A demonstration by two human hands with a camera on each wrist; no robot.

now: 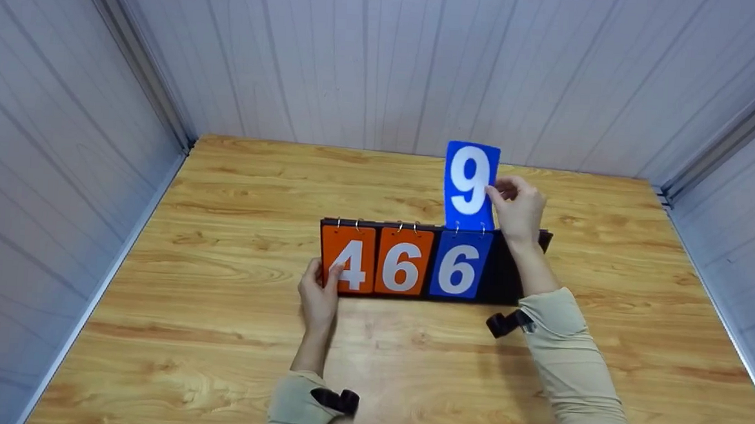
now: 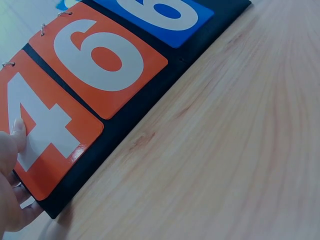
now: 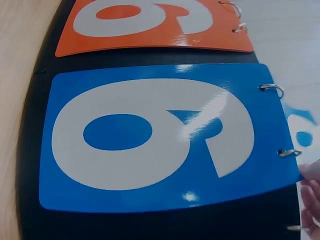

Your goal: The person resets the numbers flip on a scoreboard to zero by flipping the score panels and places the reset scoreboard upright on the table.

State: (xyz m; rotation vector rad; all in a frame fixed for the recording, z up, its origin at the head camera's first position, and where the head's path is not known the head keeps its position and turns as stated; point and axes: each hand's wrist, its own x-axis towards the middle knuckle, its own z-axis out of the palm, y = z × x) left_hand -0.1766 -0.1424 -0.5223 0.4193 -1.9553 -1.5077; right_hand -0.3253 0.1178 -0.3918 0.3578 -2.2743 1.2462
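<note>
A black flip scoreboard [image 1: 502,280] stands on the table with ringed number cards. From the left it shows an orange 4 card [image 1: 364,247], an orange 6 card [image 1: 402,262] and a blue 6 card [image 1: 459,265]. My left hand [image 1: 318,299] grips the board's left end, thumb over the 4 card's front and fingers at the edge behind. Above the top edge, a blue 9 card [image 1: 469,184] is flipped up on its rings. My right hand [image 1: 520,210] pinches that card's right edge. The right forearm hides part of the board's black right end.
The scoreboard stands on a wood-grain table [image 1: 240,243]. Pale panel walls [image 1: 321,60] enclose the table at the back and both sides. Black wrist cameras [image 1: 507,323] are strapped over both beige sleeves [image 1: 575,377].
</note>
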